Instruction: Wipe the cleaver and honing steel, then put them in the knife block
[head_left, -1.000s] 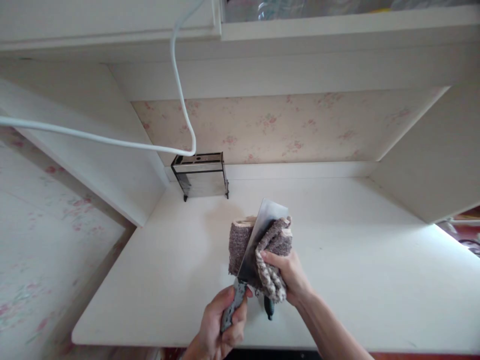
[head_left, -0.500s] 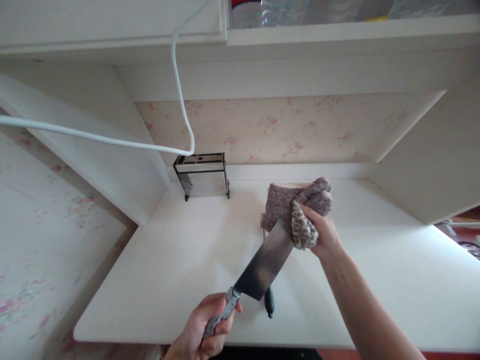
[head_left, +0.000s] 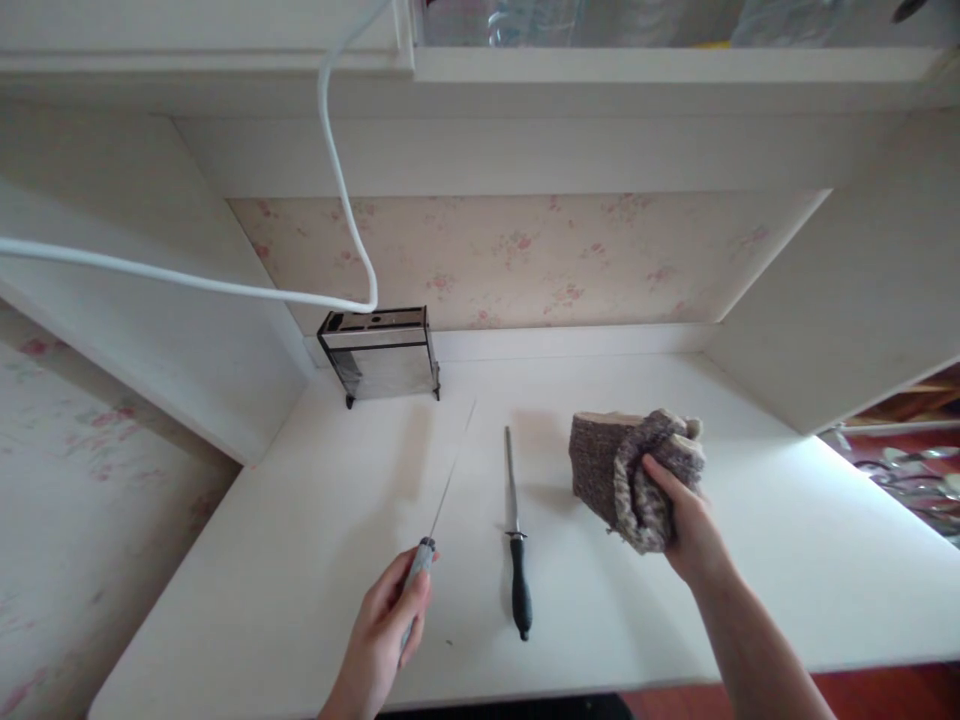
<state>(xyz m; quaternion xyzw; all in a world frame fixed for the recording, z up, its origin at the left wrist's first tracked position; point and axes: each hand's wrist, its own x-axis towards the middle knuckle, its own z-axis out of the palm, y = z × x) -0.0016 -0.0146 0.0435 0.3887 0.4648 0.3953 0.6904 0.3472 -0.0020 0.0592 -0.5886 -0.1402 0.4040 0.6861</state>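
Note:
My left hand [head_left: 390, 615] is closed around the grey handle of a cleaver [head_left: 450, 480]. The blade is turned edge-on, so only a thin line of it shows, pointing away from me over the counter. In my right hand [head_left: 686, 525] is a bunched brown-grey cloth [head_left: 637, 475] with a paler underside, held above the counter, apart from the blade. Between the two hands a sharpening steel [head_left: 519, 580] with a black handle lies on the white counter, its rod pointing to the back.
A metal toaster [head_left: 382, 360] stands at the back left of the white counter [head_left: 570, 640]. A white cable [head_left: 225, 285] hangs across the upper left. Side panels close in the counter, and a shelf with clear glassware [head_left: 630, 22] is overhead.
The cleaver has moved left, away from the cloth, and turned from showing its flat side to edge-on. My right hand has moved the cloth right and nearer. The sharpening steel is now uncovered.

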